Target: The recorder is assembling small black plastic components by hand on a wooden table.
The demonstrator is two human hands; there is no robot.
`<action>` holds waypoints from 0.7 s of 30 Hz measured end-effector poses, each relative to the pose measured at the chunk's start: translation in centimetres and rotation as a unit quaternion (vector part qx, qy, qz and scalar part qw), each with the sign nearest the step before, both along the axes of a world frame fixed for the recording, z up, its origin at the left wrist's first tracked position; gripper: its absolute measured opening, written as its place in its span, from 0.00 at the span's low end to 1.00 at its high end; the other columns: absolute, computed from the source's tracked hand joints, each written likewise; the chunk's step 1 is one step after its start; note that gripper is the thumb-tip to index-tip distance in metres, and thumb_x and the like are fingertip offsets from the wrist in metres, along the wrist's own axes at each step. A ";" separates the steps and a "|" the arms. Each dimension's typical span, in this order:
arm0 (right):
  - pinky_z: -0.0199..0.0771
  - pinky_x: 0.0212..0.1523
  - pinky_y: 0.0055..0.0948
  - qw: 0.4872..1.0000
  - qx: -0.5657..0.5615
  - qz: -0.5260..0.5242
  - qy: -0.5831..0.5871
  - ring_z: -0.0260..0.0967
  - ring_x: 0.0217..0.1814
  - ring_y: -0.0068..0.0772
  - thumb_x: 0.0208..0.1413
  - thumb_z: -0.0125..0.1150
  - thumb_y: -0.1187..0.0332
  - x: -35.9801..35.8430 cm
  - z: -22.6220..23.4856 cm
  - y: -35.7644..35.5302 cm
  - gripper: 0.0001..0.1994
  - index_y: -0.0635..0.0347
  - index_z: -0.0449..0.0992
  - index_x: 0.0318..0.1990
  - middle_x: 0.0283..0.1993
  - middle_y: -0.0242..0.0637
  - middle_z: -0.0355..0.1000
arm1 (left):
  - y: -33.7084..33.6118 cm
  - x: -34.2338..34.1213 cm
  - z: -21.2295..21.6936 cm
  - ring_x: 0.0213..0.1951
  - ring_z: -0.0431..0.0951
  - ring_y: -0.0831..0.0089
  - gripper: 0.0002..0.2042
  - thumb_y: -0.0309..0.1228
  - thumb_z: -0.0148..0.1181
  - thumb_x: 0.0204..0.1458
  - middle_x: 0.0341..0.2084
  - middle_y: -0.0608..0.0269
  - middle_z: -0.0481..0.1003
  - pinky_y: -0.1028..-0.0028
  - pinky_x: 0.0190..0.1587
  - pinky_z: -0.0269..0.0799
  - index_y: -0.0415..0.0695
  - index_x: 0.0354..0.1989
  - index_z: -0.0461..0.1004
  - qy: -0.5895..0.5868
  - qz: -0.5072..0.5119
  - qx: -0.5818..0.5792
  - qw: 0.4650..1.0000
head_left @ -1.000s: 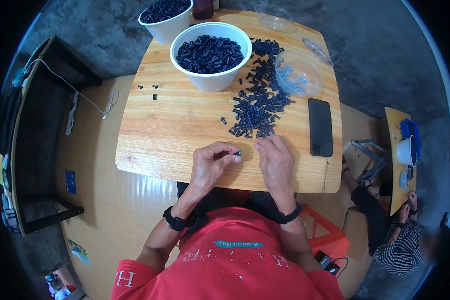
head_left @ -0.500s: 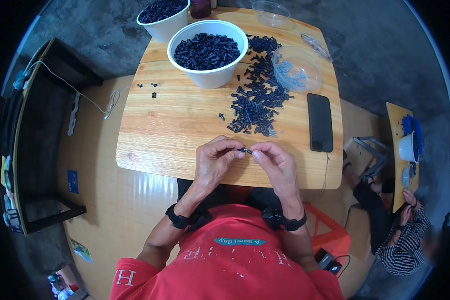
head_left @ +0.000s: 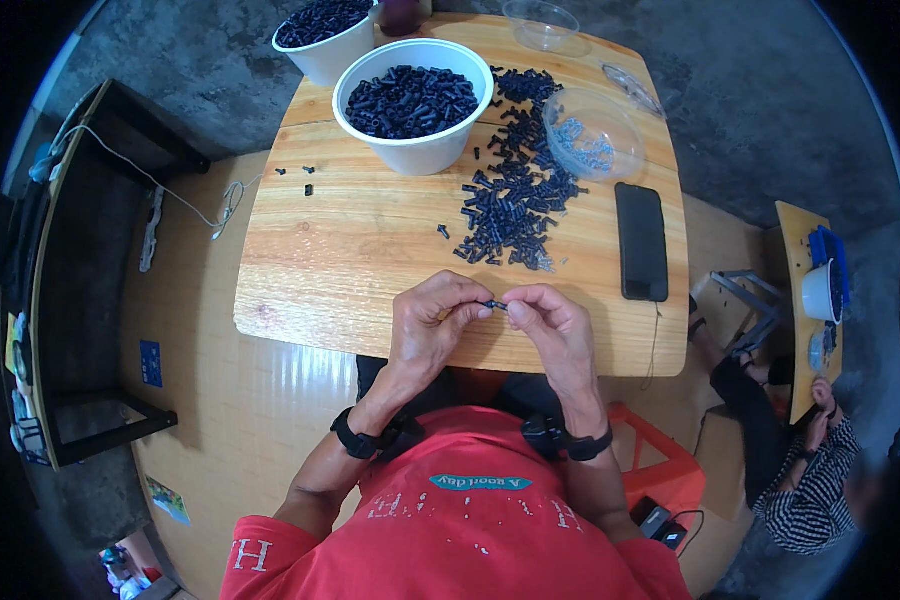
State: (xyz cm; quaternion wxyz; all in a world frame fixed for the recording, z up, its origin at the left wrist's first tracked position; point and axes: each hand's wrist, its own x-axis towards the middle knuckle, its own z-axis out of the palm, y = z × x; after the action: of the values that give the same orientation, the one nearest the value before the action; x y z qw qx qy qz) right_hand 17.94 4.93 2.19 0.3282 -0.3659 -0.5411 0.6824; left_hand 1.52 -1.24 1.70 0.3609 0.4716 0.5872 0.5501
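Note:
Over the near edge of the wooden table, my left hand and my right hand meet fingertip to fingertip. Between them is a small black plastic part, pinched at its left by my left thumb and forefinger and at its right by my right ones. Whether it is one piece or two joined is too small to tell. Just beyond my fingers spreads a loose pile of small black plastic parts. A white tub full of like parts stands behind it to the left.
A transparent bowl holds small pale bits. A black phone lies at the table's right. Another filled white tub and an empty transparent bowl stand at the back. A person sits at another table far right.
My hands stay nearly in place, with the fingertips shifted very slightly to the right around the small part. The view has tilted a little.

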 end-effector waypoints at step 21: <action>0.67 0.39 0.17 0.996 -0.029 0.077 0.014 0.67 0.36 0.14 0.58 0.59 0.73 0.3 -0.7 0.5 0.06 0.64 0.77 0.41 0.35 0.28 0.74 | 0.0 -1.4 1.6 0.32 0.77 0.71 0.08 0.16 0.62 0.44 0.27 0.59 0.77 0.74 0.35 0.72 0.37 0.33 0.79 0.111 -0.083 0.004 0.990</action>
State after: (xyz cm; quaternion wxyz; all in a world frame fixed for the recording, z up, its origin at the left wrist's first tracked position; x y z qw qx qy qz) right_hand 18.24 5.42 1.50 0.2712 -0.3227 -0.5434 0.7259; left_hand 0.10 -1.28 3.31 0.3361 0.5780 0.5805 0.4648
